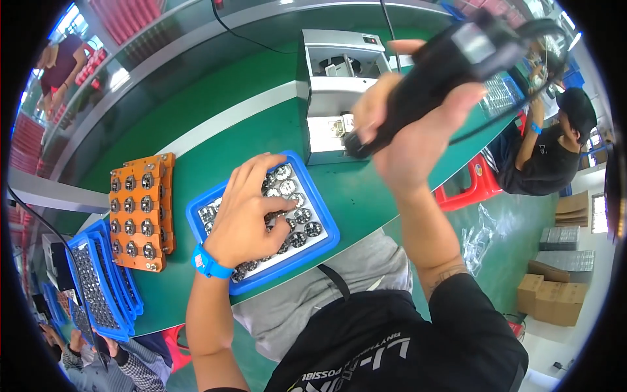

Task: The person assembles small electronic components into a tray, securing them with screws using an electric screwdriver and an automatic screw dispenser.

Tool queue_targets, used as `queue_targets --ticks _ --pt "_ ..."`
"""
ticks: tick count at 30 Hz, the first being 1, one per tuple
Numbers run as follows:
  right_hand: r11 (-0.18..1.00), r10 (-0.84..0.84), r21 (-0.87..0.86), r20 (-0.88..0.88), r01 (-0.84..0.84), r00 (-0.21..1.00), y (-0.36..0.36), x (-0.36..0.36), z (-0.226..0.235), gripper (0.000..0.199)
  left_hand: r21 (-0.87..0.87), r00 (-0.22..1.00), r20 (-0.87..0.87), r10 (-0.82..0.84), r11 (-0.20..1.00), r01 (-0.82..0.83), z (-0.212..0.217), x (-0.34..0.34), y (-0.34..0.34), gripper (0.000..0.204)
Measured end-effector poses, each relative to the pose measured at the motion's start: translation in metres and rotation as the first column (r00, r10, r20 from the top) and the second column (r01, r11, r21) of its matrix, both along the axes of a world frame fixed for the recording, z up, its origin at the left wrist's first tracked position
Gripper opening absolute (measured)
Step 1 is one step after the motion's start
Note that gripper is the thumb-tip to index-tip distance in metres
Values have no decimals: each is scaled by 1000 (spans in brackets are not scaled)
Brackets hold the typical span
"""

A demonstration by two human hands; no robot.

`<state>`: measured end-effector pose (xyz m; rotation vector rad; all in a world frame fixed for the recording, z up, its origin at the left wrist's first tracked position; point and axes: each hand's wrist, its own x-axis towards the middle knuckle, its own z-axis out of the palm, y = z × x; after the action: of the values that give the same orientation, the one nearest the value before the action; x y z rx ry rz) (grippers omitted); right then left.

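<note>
My right hand [411, 140] is wrapped round a black corded electric screwdriver [444, 72], raised over the right side of the bench and tilted, its narrow end down to the left. That end is in front of a grey-and-white bench machine [346, 98], near its lower opening; whether they touch I cannot tell. My left hand [248, 219] lies over a blue tray [330, 222] of small round metal-and-black parts [312, 228]. Its fingers are spread, thumb and forefinger apart just above the parts. The palm hides part of the tray.
An orange fixture [140, 212] with rows of round parts stands left of the tray. Stacked blue trays [101, 284] are at the bench's left end. A red stool [470, 186] and a seated co-worker [548, 150] are to the right. The screwdriver's cable [490, 124] hangs across the right side.
</note>
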<state>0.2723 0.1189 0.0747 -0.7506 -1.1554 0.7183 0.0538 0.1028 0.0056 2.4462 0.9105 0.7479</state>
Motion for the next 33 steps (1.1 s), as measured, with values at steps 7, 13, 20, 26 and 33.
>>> queue_targets --ticks 7,13,20,26,33 --pt "989 -112 102 61 105 992 16 18 -10 83 -77 998 59 34 997 -30 -5 -2 0 25" --pt "994 -109 39 172 104 979 17 12 -7 75 -95 997 72 39 995 -32 -2 -7 4 29" --pt "972 91 -215 -20 -93 996 -9 -10 -27 77 -83 998 65 -2 997 7 -5 -14 3 37" --pt "946 276 -175 -9 -273 961 -16 -48 -52 89 -45 999 51 -3 999 5 -7 -13 5 30" --pt "929 332 -159 -35 -334 943 -16 -61 -68 86 -29 999 45 -8 1000 9 -7 -17 5 30"
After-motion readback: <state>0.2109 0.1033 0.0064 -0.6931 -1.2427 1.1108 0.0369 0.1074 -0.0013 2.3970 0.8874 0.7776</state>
